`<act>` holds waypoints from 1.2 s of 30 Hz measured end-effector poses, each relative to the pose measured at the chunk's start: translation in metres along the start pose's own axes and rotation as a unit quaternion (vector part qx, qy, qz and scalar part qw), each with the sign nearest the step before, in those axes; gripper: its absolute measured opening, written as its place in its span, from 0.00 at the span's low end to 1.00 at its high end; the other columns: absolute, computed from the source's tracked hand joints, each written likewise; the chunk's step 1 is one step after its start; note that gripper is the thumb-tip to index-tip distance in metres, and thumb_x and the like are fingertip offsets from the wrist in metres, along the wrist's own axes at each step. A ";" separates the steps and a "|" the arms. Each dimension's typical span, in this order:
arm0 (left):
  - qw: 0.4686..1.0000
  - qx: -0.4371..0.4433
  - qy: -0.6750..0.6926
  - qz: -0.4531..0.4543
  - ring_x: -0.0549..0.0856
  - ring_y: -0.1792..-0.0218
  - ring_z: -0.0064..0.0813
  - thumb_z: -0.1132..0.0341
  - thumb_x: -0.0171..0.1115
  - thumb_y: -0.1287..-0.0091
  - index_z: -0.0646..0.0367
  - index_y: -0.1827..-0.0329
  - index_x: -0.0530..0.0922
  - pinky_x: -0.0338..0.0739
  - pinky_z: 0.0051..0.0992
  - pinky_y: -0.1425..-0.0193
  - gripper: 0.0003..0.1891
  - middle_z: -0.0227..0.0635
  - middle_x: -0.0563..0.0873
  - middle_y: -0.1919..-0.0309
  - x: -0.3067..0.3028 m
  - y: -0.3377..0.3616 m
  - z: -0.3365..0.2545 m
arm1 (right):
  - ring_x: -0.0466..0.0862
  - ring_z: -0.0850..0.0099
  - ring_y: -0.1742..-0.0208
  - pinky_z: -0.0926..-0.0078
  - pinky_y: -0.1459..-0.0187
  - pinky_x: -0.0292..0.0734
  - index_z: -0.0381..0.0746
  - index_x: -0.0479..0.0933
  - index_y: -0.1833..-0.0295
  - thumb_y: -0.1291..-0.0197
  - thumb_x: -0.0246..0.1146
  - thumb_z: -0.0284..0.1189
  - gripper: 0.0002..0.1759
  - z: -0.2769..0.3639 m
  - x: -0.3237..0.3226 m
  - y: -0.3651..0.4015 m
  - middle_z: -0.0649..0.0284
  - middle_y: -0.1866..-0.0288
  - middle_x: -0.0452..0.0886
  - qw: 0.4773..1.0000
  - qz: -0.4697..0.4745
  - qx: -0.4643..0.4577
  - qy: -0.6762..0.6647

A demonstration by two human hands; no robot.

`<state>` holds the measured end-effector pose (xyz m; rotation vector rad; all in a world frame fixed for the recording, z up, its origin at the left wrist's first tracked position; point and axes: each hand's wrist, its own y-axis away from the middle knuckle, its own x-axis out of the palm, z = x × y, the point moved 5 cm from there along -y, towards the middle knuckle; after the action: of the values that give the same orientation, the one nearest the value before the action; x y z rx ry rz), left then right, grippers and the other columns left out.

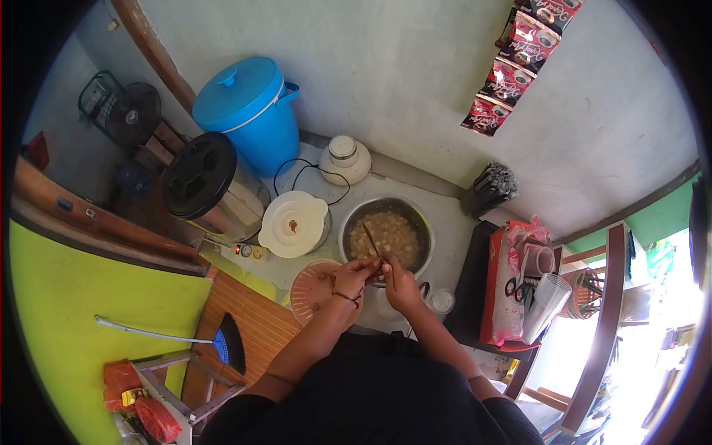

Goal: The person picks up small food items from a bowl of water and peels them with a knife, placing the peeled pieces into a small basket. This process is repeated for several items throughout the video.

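My right hand [401,285] is closed around a knife [371,239], whose thin dark blade points up and away over a metal bowl [428,245]. In the bowl lie many pale chunks [389,231] in cloudy liquid. Close against the right hand, at the bowl's near rim, is my left hand [351,280], with a bracelet at its wrist. Its fingers are pinched together, and what they hold is too small to make out. Under the left forearm, a pink ribbed plastic basket [305,291] is partly covered; small brownish bits lie in it.
Left of the bowl stand a cream lidded container [285,222], a black-lidded clear container [202,178], a blue drinks cooler [248,111] and a white round jar [345,159] near a black cord. A straw holder [489,189] and a red box [495,289] with cups stand right.
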<state>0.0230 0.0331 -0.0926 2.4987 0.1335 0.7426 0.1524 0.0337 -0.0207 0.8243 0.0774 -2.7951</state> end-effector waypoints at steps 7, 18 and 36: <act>0.999 -0.017 -0.028 -0.014 0.86 0.65 0.24 0.67 0.68 0.38 0.64 0.57 0.82 0.80 0.20 0.64 0.10 0.34 0.86 0.65 0.009 0.012 0.008 | 0.81 0.43 0.61 0.51 0.62 0.74 0.38 0.71 0.50 0.28 0.45 0.40 0.17 -0.024 0.013 -0.005 0.44 0.67 0.81 0.994 0.018 0.053 0.097; 0.966 0.069 -0.247 0.025 0.82 0.66 0.16 0.71 0.63 0.36 0.62 0.54 0.82 0.76 0.16 0.66 0.09 0.30 0.85 0.65 -0.011 0.008 -0.026 | 0.79 0.41 0.58 0.52 0.58 0.73 0.34 0.69 0.38 0.28 0.45 0.40 0.23 -0.002 0.005 -0.011 0.39 0.62 0.79 0.998 0.013 0.064 0.021; 0.742 -0.047 -0.669 0.021 0.84 0.55 0.43 0.66 0.61 0.42 0.58 0.59 0.82 0.77 0.35 0.51 0.10 0.44 0.86 0.60 -0.088 0.026 0.051 | 0.78 0.41 0.56 0.55 0.54 0.72 0.30 0.73 0.50 0.27 0.44 0.42 0.25 0.003 0.073 0.016 0.39 0.62 0.78 0.977 0.195 0.045 -0.070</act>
<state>-0.0257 -0.0330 -0.1580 2.3150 -0.4620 -1.0974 0.0948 0.0028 -0.0572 0.5833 -0.2121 -2.4860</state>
